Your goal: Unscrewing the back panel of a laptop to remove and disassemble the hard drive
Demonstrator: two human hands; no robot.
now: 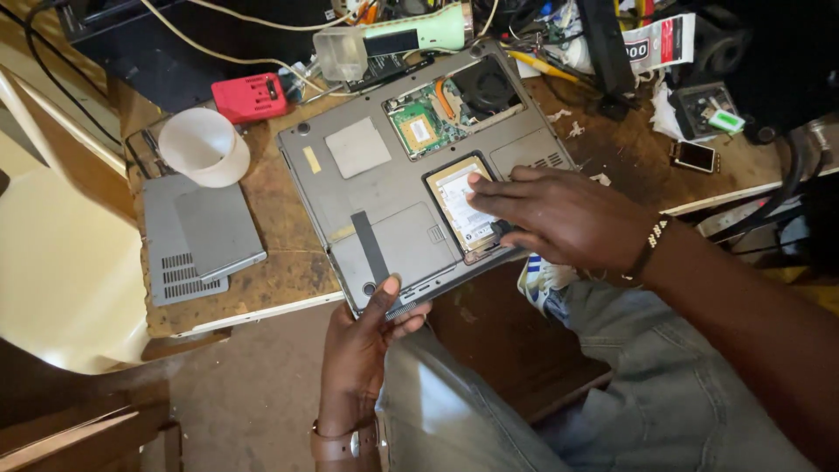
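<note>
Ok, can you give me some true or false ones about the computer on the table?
1. The laptop lies bottom side up. True.
2. The right hand presses on the hard drive in its bay. True.
3. The left hand holds a screwdriver. False: it grips the laptop's near edge.
4. The white cup stands on the laptop. False: it sits beside it, on the table.
5. Grey cover panels lie left of the laptop. True.

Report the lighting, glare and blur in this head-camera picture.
Head view: even, soft light on the upturned laptop; the white cup and pale chair look washed out; top right is dark; the right hand on the drive is sharp, as is the left hand; the jeans are softer.
</note>
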